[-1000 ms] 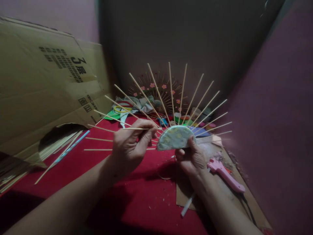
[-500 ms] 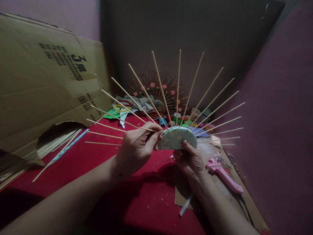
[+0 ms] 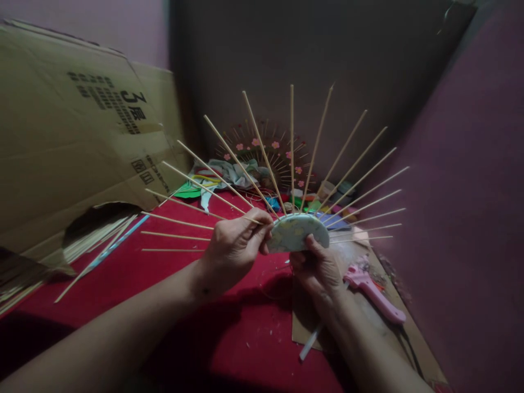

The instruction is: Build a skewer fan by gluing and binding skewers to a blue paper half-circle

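Note:
A pale, mottled half-round piece (image 3: 297,232) is held up over the red cloth, with several thin wooden sticks (image 3: 291,147) fanning out from its curved edge. My right hand (image 3: 319,267) grips its lower right part, thumb on the front face and fingers behind. At the left end of the curve, my left hand (image 3: 237,240) pinches a stick between thumb and fingers close to the piece's edge. The sticks furthest left pass behind this hand, so their inner ends are hidden.
A pink glue gun (image 3: 374,292) lies at right on a cardboard sheet (image 3: 301,322). Left stands a large cardboard box (image 3: 82,136) with sticks in its cut hole. Behind are a flower-decorated fan of sticks (image 3: 275,145) and coloured scraps (image 3: 188,190) on the red cloth (image 3: 245,338).
The half-round piece has tilted slightly anticlockwise, so the left and upper stick tips have shifted left or down. My left hand has moved a little right and down, still pinching near the edge.

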Demonstrator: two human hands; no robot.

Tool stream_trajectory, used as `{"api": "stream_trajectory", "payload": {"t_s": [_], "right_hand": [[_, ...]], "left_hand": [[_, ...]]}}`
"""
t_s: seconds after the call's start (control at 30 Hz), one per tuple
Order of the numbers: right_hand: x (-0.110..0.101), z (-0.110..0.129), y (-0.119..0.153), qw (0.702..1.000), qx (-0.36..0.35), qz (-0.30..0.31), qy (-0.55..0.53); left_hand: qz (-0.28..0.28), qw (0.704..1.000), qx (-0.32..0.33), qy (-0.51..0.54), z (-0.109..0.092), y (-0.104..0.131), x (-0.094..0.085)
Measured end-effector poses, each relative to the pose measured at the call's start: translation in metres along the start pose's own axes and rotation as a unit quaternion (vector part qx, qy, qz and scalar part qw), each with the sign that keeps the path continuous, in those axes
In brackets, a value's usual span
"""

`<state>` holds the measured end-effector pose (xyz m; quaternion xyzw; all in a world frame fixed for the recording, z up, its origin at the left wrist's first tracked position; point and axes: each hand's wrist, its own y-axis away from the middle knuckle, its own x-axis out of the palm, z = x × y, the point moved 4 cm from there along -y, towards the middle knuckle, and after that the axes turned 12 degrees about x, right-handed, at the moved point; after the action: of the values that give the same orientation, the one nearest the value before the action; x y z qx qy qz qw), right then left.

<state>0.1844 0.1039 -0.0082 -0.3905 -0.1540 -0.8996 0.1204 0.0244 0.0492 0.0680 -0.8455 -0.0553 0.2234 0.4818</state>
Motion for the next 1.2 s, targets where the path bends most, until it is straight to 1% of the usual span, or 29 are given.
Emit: {"api": "stream_trajectory", "payload": {"t_s": [0.13, 0.3, 0.37, 0.43, 0.53, 0.6, 0.67, 0.9, 1.07, 1.2], "right_hand": [[0.003, 0.0, 0.001, 1.0, 0.001, 0.003, -0.009], [0.007, 0.001, 0.003, 1.0, 0.005, 0.009, -0.023], [0.006, 0.001, 0.002, 1.0, 0.004, 0.001, -0.025], [0.004, 0.002, 0.001, 1.0, 0.001, -0.001, -0.022], [0.004, 0.001, 0.0, 1.0, 0.002, 0.011, -0.011], [0.005, 0.0, 0.001, 1.0, 0.004, 0.013, -0.007], [0.005, 0.0, 0.001, 1.0, 0.003, 0.01, -0.008], [0.007, 0.0, 0.002, 1.0, -0.002, 0.009, -0.026], [0.008, 0.0, 0.003, 1.0, 0.002, -0.008, -0.026], [0.008, 0.0, 0.004, 1.0, -0.002, -0.007, -0.014]], "left_hand": [[-0.018, 0.999, 0.023, -0.034, -0.005, 0.0, -0.006], [-0.033, 0.989, 0.1, -0.1, -0.012, 0.005, -0.013], [-0.043, 0.986, 0.112, -0.113, -0.013, 0.006, -0.016], [-0.045, 0.991, 0.1, -0.082, -0.011, 0.006, -0.015], [-0.051, 0.997, 0.062, -0.002, -0.008, 0.003, -0.012], [-0.061, 0.997, 0.036, 0.024, -0.006, 0.002, -0.01], [-0.065, 0.997, 0.023, 0.031, -0.004, 0.001, -0.008], [-0.055, 0.998, 0.01, 0.038, 0.0, 0.003, -0.004], [-0.037, 0.997, -0.008, 0.073, 0.001, 0.005, 0.0], [-0.016, 0.998, -0.012, 0.053, 0.0, 0.004, 0.0]]}}
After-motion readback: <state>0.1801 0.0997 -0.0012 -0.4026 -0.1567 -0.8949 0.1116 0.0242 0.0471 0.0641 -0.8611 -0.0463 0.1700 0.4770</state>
